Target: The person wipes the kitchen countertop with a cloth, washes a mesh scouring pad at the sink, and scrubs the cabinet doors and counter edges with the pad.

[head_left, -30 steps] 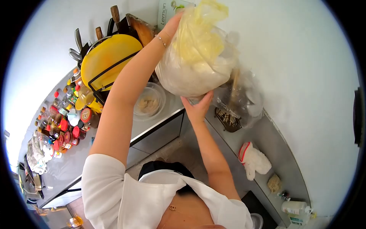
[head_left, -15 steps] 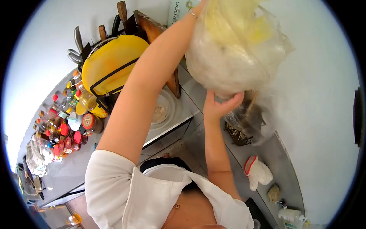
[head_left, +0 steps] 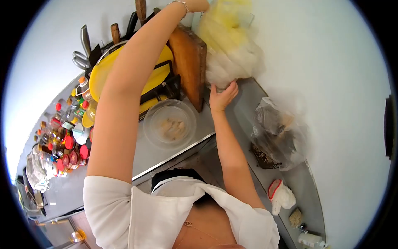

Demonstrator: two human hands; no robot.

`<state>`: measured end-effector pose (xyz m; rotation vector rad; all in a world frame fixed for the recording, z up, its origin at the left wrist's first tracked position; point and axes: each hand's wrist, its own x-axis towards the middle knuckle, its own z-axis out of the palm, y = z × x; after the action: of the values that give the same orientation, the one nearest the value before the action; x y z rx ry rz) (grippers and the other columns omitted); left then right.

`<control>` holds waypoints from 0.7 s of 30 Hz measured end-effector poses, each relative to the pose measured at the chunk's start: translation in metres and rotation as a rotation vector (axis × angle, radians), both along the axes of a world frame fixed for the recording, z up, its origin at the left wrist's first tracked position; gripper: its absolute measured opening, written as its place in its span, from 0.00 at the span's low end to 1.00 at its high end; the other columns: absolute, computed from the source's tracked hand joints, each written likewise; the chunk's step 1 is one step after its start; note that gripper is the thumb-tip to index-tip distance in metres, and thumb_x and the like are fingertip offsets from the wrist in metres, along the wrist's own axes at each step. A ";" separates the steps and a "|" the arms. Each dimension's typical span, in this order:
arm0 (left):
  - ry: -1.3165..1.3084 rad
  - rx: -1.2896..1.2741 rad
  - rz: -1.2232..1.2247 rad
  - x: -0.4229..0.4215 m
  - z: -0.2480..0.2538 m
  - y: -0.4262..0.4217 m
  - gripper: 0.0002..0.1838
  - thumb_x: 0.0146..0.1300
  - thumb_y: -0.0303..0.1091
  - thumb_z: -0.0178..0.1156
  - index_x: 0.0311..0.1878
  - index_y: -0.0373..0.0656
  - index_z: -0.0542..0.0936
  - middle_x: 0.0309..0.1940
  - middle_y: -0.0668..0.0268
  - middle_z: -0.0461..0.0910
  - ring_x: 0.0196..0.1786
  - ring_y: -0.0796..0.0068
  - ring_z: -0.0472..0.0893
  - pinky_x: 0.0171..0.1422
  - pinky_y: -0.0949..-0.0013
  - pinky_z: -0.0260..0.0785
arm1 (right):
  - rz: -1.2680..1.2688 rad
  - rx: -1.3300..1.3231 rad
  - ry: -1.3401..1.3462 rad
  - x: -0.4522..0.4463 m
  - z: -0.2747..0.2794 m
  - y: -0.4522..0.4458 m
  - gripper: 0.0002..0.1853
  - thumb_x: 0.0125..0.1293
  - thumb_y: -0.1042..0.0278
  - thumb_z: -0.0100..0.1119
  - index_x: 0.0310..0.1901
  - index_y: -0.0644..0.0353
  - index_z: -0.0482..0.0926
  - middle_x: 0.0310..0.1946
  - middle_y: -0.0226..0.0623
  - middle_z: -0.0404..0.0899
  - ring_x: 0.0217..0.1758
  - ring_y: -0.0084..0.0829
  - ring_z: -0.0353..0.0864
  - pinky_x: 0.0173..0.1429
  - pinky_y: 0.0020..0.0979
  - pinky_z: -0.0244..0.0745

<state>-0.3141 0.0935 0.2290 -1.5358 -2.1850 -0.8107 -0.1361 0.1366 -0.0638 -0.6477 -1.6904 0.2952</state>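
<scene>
A bulky clear plastic bag [head_left: 232,62] with yellow contents or a yellow layer at its top is held up beside the wooden chopping board [head_left: 188,62]. My right hand [head_left: 224,97] holds its underside, with the thumb and fingers pressed against the plastic. My left hand [head_left: 199,5] is at the bag's upper left side, closed on it as far as I can see, its fingertips hidden at the frame's top edge. Below the board, a clear round bowl [head_left: 170,123] with pale pieces inside stands on the grey counter.
A yellow chopping board [head_left: 101,74] stands in a black rack beside knives and scissors [head_left: 81,60]. Several bottles and jars [head_left: 68,143] crowd the left counter. At right are a bag-covered wire basket [head_left: 265,157], a white mitt with red trim [head_left: 282,197] and a bottle [head_left: 311,240].
Both hands have moved left with the plastic bag, which now sits farther from me, near the wall. The wooden board and the round bowl have come into fuller view.
</scene>
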 end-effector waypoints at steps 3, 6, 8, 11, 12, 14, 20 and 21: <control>0.110 0.221 -0.011 0.074 -0.007 -0.044 0.14 0.53 0.30 0.55 0.44 0.40 0.73 0.36 0.52 0.76 0.44 0.52 0.74 0.48 0.58 0.66 | 0.009 -0.056 -0.006 -0.004 -0.028 -0.002 0.38 0.43 0.67 0.68 0.55 0.68 0.59 0.51 0.53 0.63 0.55 0.52 0.59 0.59 0.46 0.55; 0.298 0.002 0.002 0.096 -0.019 -0.063 0.25 0.56 0.44 0.55 0.57 0.45 0.68 0.49 0.54 0.74 0.46 0.66 0.77 0.47 0.68 0.71 | 0.054 -0.085 0.019 0.000 -0.039 -0.005 0.32 0.44 0.71 0.64 0.51 0.69 0.61 0.48 0.53 0.64 0.53 0.52 0.61 0.58 0.47 0.55; 0.080 -0.117 -0.146 0.131 -0.038 -0.085 0.31 0.49 0.42 0.63 0.59 0.56 0.67 0.50 0.48 0.70 0.48 0.56 0.74 0.51 0.53 0.67 | 0.060 -0.102 0.011 0.005 -0.040 -0.004 0.31 0.46 0.72 0.63 0.53 0.67 0.62 0.47 0.50 0.67 0.50 0.49 0.65 0.54 0.41 0.60; 0.469 -0.186 0.043 0.134 -0.073 -0.075 0.37 0.44 0.44 0.67 0.61 0.58 0.66 0.54 0.48 0.67 0.54 0.49 0.69 0.56 0.40 0.57 | 0.099 -0.142 -0.003 0.021 -0.026 0.001 0.24 0.47 0.76 0.59 0.49 0.67 0.67 0.41 0.45 0.69 0.41 0.43 0.69 0.47 0.37 0.65; 0.523 -0.175 0.066 0.131 -0.083 -0.067 0.37 0.43 0.45 0.67 0.61 0.59 0.66 0.54 0.47 0.66 0.55 0.48 0.67 0.57 0.38 0.54 | 0.076 -0.135 -0.020 0.029 -0.022 -0.001 0.23 0.47 0.77 0.59 0.48 0.67 0.68 0.40 0.45 0.69 0.41 0.43 0.69 0.46 0.37 0.65; 0.639 -0.146 0.113 0.120 -0.091 -0.047 0.38 0.41 0.47 0.68 0.60 0.61 0.66 0.55 0.47 0.65 0.57 0.45 0.64 0.59 0.34 0.47 | 0.029 -0.116 -0.046 0.047 -0.017 -0.007 0.21 0.48 0.78 0.57 0.47 0.67 0.69 0.39 0.44 0.69 0.39 0.42 0.69 0.45 0.37 0.66; 0.592 -0.652 0.200 0.138 -0.114 -0.006 0.21 0.51 0.43 0.58 0.49 0.51 0.77 0.48 0.53 0.75 0.58 0.51 0.67 0.66 0.37 0.33 | -0.001 -0.300 -0.249 0.091 -0.035 -0.020 0.22 0.51 0.78 0.53 0.51 0.65 0.67 0.42 0.48 0.71 0.45 0.48 0.69 0.50 0.40 0.64; 0.566 -0.700 0.181 0.139 -0.125 0.002 0.19 0.52 0.43 0.56 0.48 0.49 0.78 0.46 0.54 0.76 0.57 0.52 0.67 0.66 0.37 0.32 | -0.021 -0.315 -0.323 0.094 -0.041 -0.016 0.23 0.51 0.78 0.54 0.51 0.65 0.67 0.42 0.47 0.71 0.45 0.47 0.70 0.50 0.40 0.65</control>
<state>-0.1749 0.0955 0.1036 -1.5453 -2.1904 0.4658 -0.0419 0.1202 -0.1050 -0.9880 -1.9624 0.4672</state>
